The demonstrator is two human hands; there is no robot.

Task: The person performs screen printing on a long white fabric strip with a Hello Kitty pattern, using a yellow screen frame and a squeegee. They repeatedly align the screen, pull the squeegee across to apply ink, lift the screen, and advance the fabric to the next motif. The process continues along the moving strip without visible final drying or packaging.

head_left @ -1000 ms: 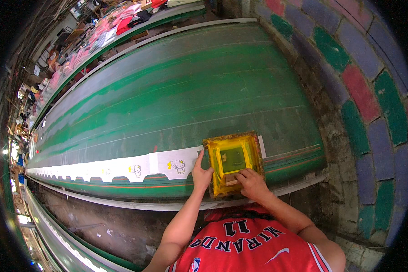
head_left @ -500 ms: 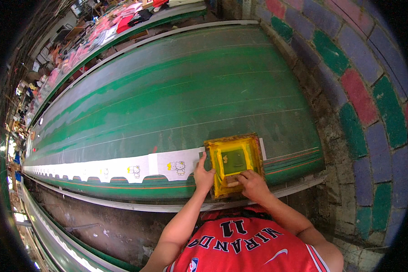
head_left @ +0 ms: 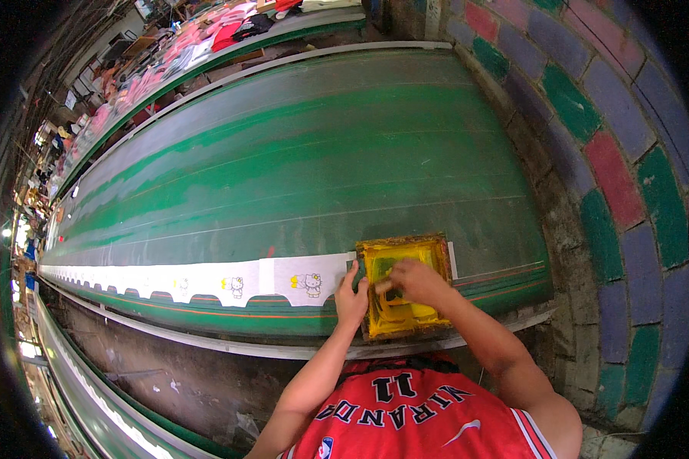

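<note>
A wooden-framed printing screen [head_left: 403, 242] smeared with yellow ink lies over the right end of a row of white fabric pieces [head_left: 321, 264]. My left hand [head_left: 351, 300] grips the screen's left side, thumb against the frame. Inside the frame, my right hand [head_left: 422, 283] is closed around a small squeegee [head_left: 383, 287], partly covered by the fingers, pressed to the yellow mesh. Left of the screen, a cartoon cat print [head_left: 308, 285] with yellow spots shows on the fabric. A white edge sticks out past the screen's right side.
The long green printing table [head_left: 298, 176] runs away to the left, with a pale metal rail [head_left: 283, 350] along its near edge. A painted block wall [head_left: 616, 180] stands at the right. Behind, another table holds heaped clothes [head_left: 226, 34].
My right hand has moved the squeegee from the screen's near side up to its middle and left. Yellow ink now covers more of the mesh. My left hand stays on the frame.
</note>
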